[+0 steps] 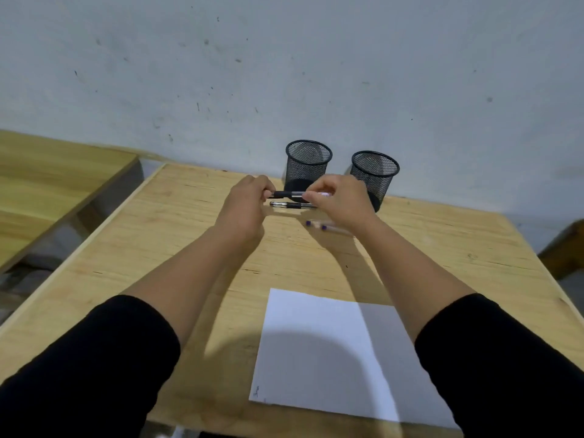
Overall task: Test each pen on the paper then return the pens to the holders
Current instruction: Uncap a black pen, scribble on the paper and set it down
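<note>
Both hands hold one black pen [288, 194] level above the table, in front of two black mesh holders. My left hand [245, 203] pinches its left end, which looks like the cap. My right hand [339, 200] pinches its clear barrel. A second black pen [292, 205] lies on the table just below it. Two purple-tipped pens [325, 226] lie partly under my right wrist. The left holder [308, 164] and the right holder [374, 175] stand by the wall. White paper [331, 352] lies near the front edge, with a small ink mark at its lower left corner.
The wooden table [189, 248] meets a grey wall at the back. A second wooden table [47, 184] stands to the left across a gap. A brown piece of furniture [565, 248] shows at the right edge.
</note>
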